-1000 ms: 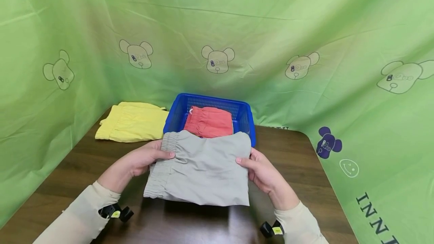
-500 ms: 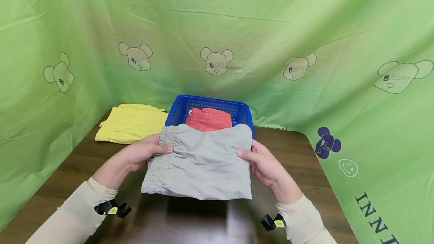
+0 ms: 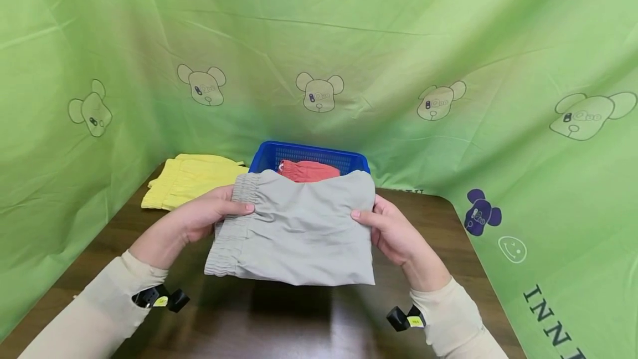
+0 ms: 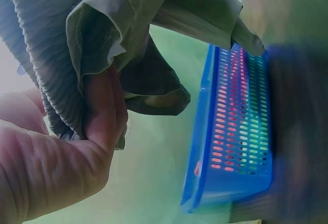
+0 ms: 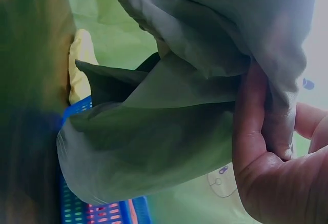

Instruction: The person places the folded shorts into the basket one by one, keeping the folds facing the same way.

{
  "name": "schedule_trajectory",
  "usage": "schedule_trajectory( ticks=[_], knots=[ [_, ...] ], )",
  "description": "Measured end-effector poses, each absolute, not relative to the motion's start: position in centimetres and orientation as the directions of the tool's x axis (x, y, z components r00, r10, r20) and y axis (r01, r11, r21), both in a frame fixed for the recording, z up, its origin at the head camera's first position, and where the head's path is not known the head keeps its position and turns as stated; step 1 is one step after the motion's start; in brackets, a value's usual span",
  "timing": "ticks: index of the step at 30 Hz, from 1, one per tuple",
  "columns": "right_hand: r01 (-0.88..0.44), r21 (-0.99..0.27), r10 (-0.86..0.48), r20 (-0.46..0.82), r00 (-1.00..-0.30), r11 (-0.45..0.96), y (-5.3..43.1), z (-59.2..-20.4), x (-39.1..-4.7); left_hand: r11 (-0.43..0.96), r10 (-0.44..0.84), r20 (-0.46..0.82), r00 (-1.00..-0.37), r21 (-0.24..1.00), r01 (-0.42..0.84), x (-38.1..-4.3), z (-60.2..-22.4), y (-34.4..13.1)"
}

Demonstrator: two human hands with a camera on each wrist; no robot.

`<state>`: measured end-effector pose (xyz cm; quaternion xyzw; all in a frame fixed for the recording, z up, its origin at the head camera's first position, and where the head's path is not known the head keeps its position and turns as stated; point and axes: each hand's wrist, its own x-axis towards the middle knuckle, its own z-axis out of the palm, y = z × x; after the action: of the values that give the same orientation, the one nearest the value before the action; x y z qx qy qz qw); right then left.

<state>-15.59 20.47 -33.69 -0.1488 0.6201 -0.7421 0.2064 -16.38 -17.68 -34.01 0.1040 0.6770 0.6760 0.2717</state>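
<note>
A folded pair of grey shorts (image 3: 304, 231) with a gathered elastic waistband hangs in the air above the table, held by both hands. My left hand (image 3: 206, 214) pinches the waistband side, thumb on top and fingers behind. The opposite side is gripped the same way by my right hand (image 3: 396, 231). In both wrist views, loose folds of the grey cloth (image 5: 154, 137) droop below the fingers. Behind the shorts stands a blue basket (image 3: 319, 151), its front covered by them in the head view. Folded red shorts (image 3: 311, 170) lie inside it.
Left of the basket, a folded yellow garment (image 3: 194, 179) lies on the brown wooden table (image 3: 438, 226). Green curtain (image 3: 319, 32) with printed bear heads encloses the back and sides. Black wrist cameras (image 3: 399, 319) sit at both cuffs.
Both hands have raised the grey shorts and carried them forward, so they now cover more of the basket and the red shorts. The grips have stayed the same.
</note>
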Motion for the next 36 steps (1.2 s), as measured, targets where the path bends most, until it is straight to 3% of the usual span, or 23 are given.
schedule_trajectory(
  ticks=[17,36],
  knots=[
    [0.112,-0.977,-0.485,-0.011,-0.875,-0.18,20.0,-30.9,-17.6,0.102,0.455,-0.225,-0.862,0.974,-0.201,-17.7,-30.4,-17.9],
    [0.092,-0.973,-0.413,0.004,-0.911,-0.214,19.5,-29.5,-21.4,0.079,0.433,-0.202,-0.879,0.979,-0.186,-21.7,-27.9,-17.8]
  ],
)
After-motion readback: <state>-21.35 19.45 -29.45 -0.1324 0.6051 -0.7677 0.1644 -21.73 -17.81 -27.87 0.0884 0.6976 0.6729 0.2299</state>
